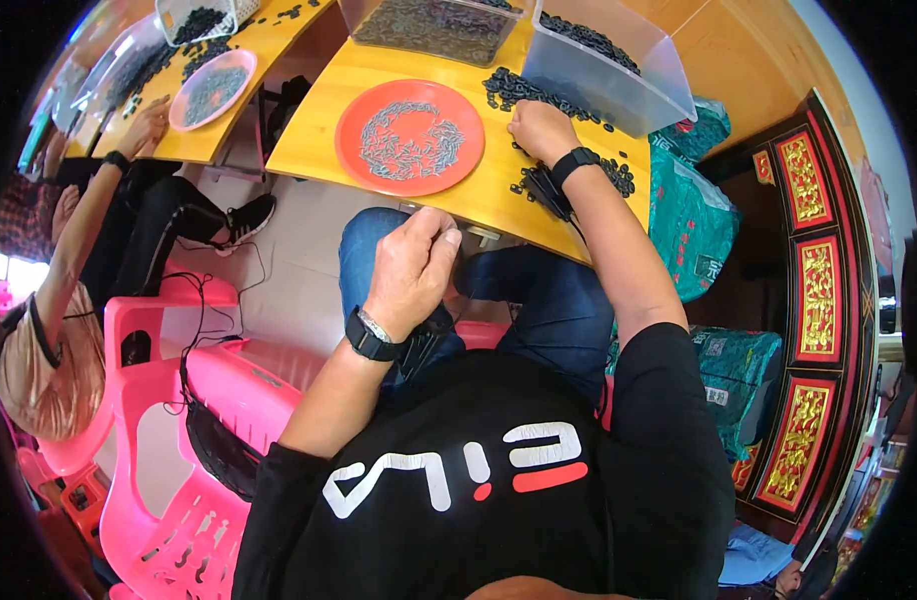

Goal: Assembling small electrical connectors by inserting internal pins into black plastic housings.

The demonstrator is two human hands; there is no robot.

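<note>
Sitting low at a yellow wooden table (pixel 499 190), person in black shirt and blue jeans, both wrists banded in black. Left hand (pixel 414 265) held over the lap just below the table edge, fingers curled together into a loose fist, thumb pressed against the forefinger; whatever small piece it pinches is too tiny to make out. Right hand (pixel 541 128) up on the tabletop, knuckles bent, fingertips down in a scatter of small black parts (pixel 514 90); cannot tell whether it grips one or only rests on them. More of the same black parts lie beside the right wrist, near the table's right edge. Just left of that hand, an orange-red round plate (pixel 354 150) holding a loose heap of small grey metal pieces (pixel 411 140). Beyond the hand, a clear plastic bin (pixel 639 95) tipped on its side, black parts inside; next to it a second clear tub (pixel 359 15) filled with dark grey pieces. Pink plastic chairs (pixel 179 440) at the near left. Farther left, another person seated at a neighbouring yellow table, one hand (pixel 149 125) on its edge beside a pink plate (pixel 184 110) of grey pieces. Green sacks (pixel 694 220) stacked at right, against a dark cabinet with red and gold panels (pixel 817 290).
</note>
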